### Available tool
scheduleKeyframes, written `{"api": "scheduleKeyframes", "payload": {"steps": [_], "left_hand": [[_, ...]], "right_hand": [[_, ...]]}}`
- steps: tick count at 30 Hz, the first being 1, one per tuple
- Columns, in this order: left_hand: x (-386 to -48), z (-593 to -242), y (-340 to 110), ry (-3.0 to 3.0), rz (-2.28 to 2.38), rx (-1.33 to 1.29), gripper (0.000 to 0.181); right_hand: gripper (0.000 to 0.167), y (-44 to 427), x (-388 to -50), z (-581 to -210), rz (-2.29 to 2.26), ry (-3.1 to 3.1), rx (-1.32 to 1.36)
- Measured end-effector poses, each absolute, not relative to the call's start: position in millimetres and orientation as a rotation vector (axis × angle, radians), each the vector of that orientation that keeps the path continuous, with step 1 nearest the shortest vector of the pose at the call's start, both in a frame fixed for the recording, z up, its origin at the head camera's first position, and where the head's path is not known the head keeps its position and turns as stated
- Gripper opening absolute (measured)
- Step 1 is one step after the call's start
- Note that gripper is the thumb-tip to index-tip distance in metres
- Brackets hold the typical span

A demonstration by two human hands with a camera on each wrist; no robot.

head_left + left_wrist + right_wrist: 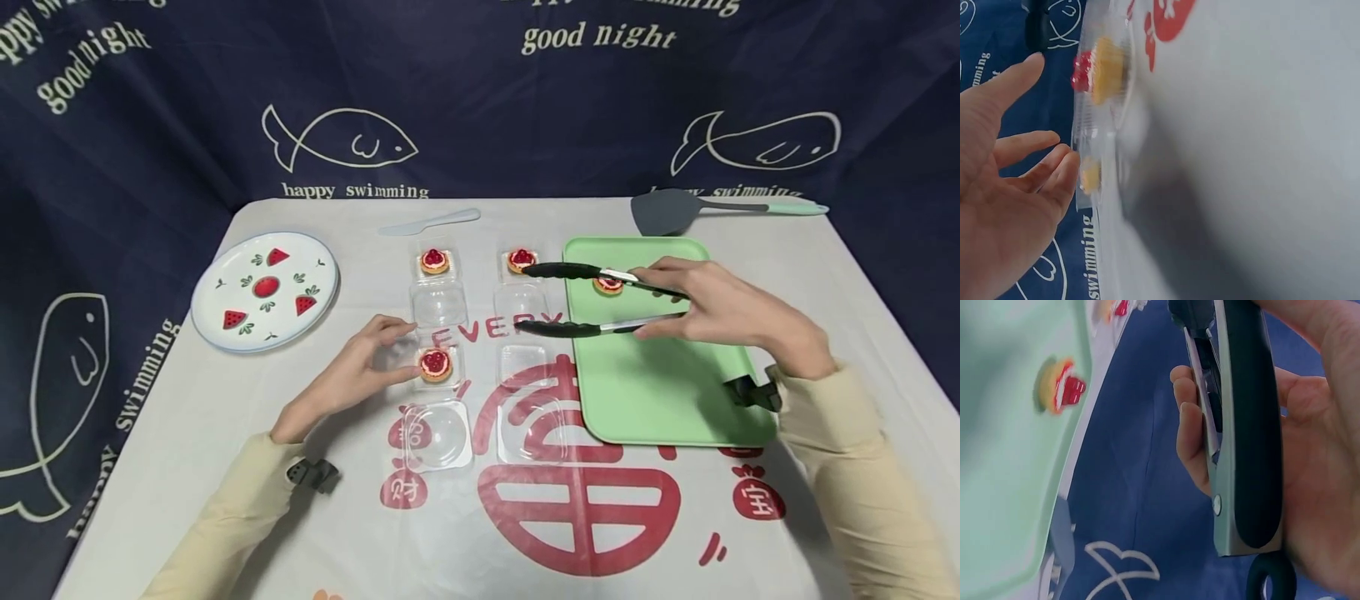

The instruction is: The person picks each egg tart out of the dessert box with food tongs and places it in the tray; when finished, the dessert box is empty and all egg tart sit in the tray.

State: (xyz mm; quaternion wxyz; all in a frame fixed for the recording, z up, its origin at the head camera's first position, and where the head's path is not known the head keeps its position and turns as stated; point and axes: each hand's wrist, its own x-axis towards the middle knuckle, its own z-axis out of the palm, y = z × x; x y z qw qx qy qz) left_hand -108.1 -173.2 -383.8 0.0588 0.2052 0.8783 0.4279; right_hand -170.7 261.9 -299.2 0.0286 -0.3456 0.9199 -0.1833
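I view a white tabletop [180, 433] with a green tray [630, 400] at its right. Tongs [592, 328], jaws apart, cross the tray's left edge; my right hand [720, 308] has its grip wrapped round them. My left hand [352, 371] has its grip spread beside a clear box [456, 385]; I cannot tell if they touch. Three tarts [436, 365] sit in boxes, a fourth tart [606, 288] on the tray.

Tongs [577, 271] overhang the tray [667, 408]; its near left corner is free.

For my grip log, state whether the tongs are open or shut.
Open: in the head view, the tongs have their two black ends apart, with a clear gap between them.
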Motion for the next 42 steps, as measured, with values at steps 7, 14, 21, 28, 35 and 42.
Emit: {"api": "scheduleKeyframes", "payload": {"steps": [7,14,21,28,35,42], "left_hand": [[-107.1,-388.6,-175.5,2.631,1.232,0.583,0.072],[-108.9,-388.4,-174.4,2.632,1.178,0.564,0.075],[-109.8,-386.2,-173.3,2.65,1.148,0.557,0.075],[-110.4,-384.5,-172.5,2.646,1.127,0.568,0.075],[-111.3,-382.1,-171.5,2.631,1.112,0.593,0.076],[-111.0,-380.7,-171.4,2.62,1.1,0.604,0.077]], "right_hand": [[0.074,230.3,-172.0,-297.8,-0.519,2.746,-1.197],[0.068,194.8,-176.6,-300.4,-0.486,2.624,-1.321],[0.067,160.7,-179.7,-302.8,-0.407,2.535,-1.391],[0.057,140.0,-182.8,-299.8,-0.334,2.495,-1.435],[0.048,126.3,-179.7,-288.5,-0.223,2.504,-1.423],[0.037,109.6,-176.5,-279.4,-0.063,2.489,-1.369]]}}
